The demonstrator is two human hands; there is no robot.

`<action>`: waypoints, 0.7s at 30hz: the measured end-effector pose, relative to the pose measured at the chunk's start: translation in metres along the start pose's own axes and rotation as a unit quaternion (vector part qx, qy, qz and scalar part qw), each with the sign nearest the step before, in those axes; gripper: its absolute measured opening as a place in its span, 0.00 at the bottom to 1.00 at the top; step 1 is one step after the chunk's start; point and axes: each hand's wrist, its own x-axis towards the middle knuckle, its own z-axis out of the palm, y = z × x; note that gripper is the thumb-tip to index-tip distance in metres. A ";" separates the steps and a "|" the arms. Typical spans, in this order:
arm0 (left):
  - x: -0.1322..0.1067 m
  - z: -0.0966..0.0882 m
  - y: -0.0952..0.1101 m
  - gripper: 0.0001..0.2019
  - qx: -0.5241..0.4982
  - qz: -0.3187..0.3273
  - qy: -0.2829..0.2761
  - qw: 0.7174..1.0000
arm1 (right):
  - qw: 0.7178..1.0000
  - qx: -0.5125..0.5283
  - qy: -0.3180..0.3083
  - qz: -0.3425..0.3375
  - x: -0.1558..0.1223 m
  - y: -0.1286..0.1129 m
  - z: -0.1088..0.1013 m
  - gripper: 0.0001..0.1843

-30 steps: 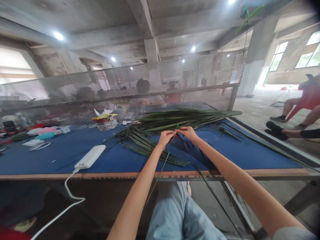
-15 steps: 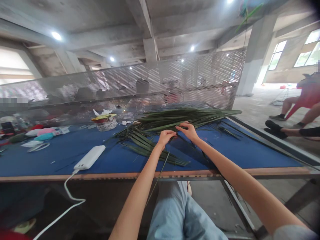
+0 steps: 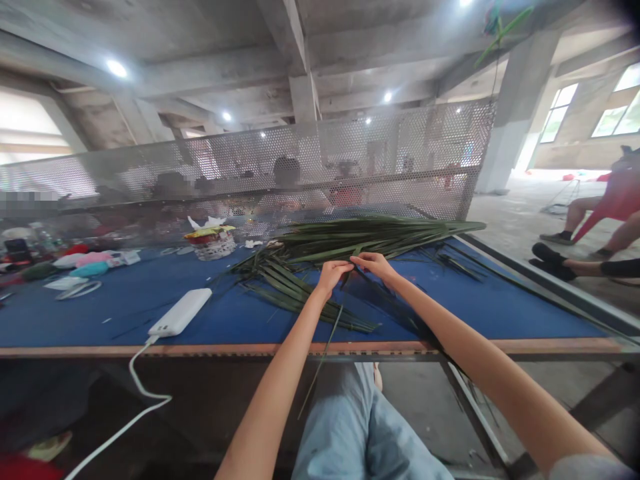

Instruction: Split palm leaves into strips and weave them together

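Observation:
Both my hands meet over the blue tabletop, just in front of a large heap of long green leaves. My left hand is closed in a pinch on a narrow green leaf strip, whose thin end hangs past the table edge. Fingertips of my right hand press together on the leaf close to my left fingers. Short leaf pieces show around the fingertips, partly hidden by them. A smaller bunch of cut leaves lies to the left, under and beside my left forearm.
A white power bank with a cable lies left on the table. Behind it stands a patterned basket with tissues. Colourful bundles lie farther left. A perforated metal screen borders the back. A person sits at far right.
My right hand has shifted slightly down and in toward my left, and its fingers have straightened. The hanging leaf strip has swung a little to the right.

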 end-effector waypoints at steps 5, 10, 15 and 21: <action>0.001 -0.001 -0.002 0.11 0.013 0.008 -0.018 1.000 | 1.000 0.013 -0.021 0.006 -0.001 0.000 -0.002 0.25; 0.001 -0.002 -0.003 0.15 0.020 0.023 -0.036 0.999 | 0.998 0.045 -0.025 0.029 0.000 0.003 0.000 0.23; 0.004 -0.003 -0.007 0.11 0.005 0.028 -0.019 0.999 | 0.992 0.103 0.046 0.049 0.005 0.002 -0.003 0.26; 0.004 -0.002 -0.011 0.08 0.035 0.023 -0.062 0.997 | 0.994 0.024 0.108 0.004 0.026 -0.006 -0.046 0.29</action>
